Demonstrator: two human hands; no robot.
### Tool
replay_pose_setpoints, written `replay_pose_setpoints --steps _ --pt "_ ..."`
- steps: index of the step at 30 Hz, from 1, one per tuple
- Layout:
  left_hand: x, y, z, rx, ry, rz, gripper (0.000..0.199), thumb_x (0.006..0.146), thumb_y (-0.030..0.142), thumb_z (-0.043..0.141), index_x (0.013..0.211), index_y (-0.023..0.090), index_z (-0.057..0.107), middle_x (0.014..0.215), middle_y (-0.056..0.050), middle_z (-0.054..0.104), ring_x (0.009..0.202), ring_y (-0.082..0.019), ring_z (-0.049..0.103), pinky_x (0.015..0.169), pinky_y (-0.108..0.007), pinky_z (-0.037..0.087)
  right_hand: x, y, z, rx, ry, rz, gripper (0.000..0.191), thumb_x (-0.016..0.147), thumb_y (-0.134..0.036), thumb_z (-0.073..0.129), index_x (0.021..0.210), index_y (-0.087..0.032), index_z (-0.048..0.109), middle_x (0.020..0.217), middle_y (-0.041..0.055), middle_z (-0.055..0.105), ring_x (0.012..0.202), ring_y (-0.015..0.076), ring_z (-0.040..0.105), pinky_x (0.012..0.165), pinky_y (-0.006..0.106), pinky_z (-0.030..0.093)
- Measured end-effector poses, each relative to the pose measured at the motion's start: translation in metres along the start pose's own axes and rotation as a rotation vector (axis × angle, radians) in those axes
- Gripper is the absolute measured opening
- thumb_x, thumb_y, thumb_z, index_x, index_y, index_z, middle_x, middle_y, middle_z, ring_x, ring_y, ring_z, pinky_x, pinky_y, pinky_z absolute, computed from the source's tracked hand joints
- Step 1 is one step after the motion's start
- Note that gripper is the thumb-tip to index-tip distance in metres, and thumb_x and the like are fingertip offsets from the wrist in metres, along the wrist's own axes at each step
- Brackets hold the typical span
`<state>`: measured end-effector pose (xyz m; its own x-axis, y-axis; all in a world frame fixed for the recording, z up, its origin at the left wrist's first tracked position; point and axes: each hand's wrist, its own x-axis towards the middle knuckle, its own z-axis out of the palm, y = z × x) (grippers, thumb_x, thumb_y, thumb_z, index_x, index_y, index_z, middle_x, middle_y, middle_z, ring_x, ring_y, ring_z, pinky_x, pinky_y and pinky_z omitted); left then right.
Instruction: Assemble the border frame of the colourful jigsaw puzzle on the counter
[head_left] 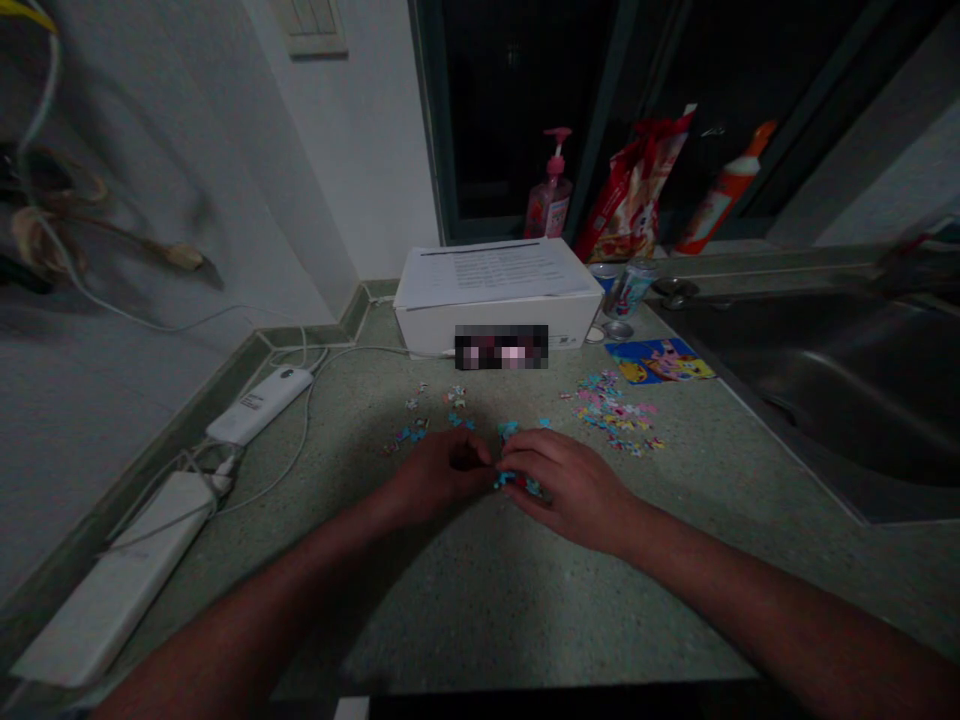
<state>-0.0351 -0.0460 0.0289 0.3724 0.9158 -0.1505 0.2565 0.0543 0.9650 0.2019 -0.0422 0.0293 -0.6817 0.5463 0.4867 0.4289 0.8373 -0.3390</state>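
Both my hands meet low on the speckled green countertop [480,610]. My left hand [442,478] has its fingers curled in toward a small group of tiny jigsaw pieces [517,484], and its fingertips are hidden. Over those pieces lies my right hand [562,488], fingers bent down and partly covering them. More blue pieces [411,433] are scattered to the left, and a larger pile of multicoloured pieces [611,415] sits to the right. Beyond that pile lies a cartoon picture card [660,360].
A white box [499,310] topped with a printed sheet stands at the back, with drink cans [630,288] beside it. A steel sink [810,390] lies right. White power strips [112,570] and cables [304,390] run along the left wall.
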Motion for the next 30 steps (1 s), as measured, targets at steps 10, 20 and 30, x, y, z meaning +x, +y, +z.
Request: replay_pose_setpoints --steps 10,20,30 --pt "-0.002 -0.004 0.006 0.466 0.164 0.319 0.017 0.099 0.035 0.063 0.112 0.027 0.072 0.112 -0.008 0.077 0.106 -0.027 0.07 0.097 -0.051 0.057 0.001 0.03 -0.007 -0.006 0.087 0.107 0.014 0.098 -0.023 0.065 0.112 -0.023 0.069 0.115 0.0104 0.074 0.109 0.0264 0.071 0.093 0.044 0.059" --pt "-0.003 -0.005 0.013 0.977 -0.044 0.506 0.04 0.103 0.045 0.065 0.135 0.022 0.066 0.152 -0.012 0.063 0.148 -0.034 0.05 0.129 -0.063 0.026 0.002 0.06 -0.002 -0.087 0.03 0.235 0.012 0.094 -0.019 0.067 0.104 -0.022 0.073 0.116 0.0117 0.075 0.111 0.0291 0.07 0.099 0.049 0.057" --pt "-0.003 -0.006 0.013 0.956 -0.052 0.496 0.042 0.103 0.048 0.063 0.137 0.023 0.066 0.15 -0.012 0.064 0.147 -0.035 0.051 0.13 -0.063 0.023 0.004 0.063 0.003 -0.128 -0.021 0.266 0.015 0.094 -0.018 0.067 0.106 -0.021 0.076 0.119 0.0134 0.074 0.114 0.0308 0.07 0.102 0.051 0.056"
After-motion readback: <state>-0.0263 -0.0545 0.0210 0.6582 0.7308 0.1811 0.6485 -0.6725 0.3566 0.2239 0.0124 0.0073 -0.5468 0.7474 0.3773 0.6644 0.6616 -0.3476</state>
